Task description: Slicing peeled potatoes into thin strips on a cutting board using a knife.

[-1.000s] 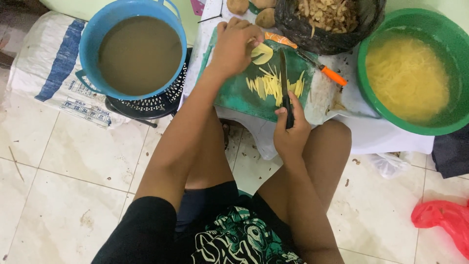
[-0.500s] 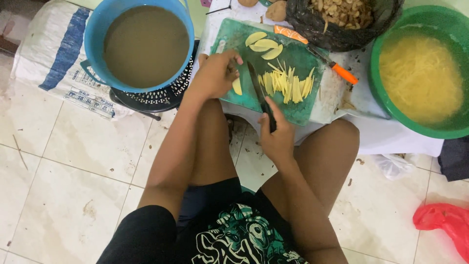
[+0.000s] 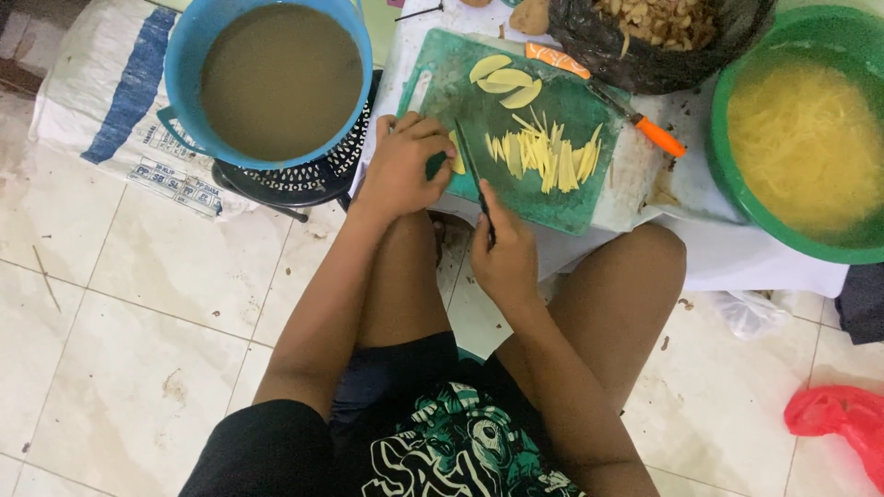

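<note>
My left hand (image 3: 405, 166) presses a stack of potato slices (image 3: 457, 155) down on the near left part of a green cutting board (image 3: 460, 92). My right hand (image 3: 502, 258) grips the black handle of a knife (image 3: 474, 175), whose blade rests against that stack. A pile of cut potato strips (image 3: 543, 152) lies in the middle of the board. Three whole slices (image 3: 502, 83) sit at its far side.
A blue tub of murky water (image 3: 276, 78) stands on a black stool at left. A green basin of yellow strips (image 3: 810, 138) is at right. A black bag of peelings (image 3: 654, 32) and an orange peeler (image 3: 608, 87) lie behind the board. A red bag (image 3: 843, 419) is on the tiled floor.
The view has shifted, so the board sits lower and more central. My left hand came back from the far slices to the board's near left edge, with the knife now against the stack.
</note>
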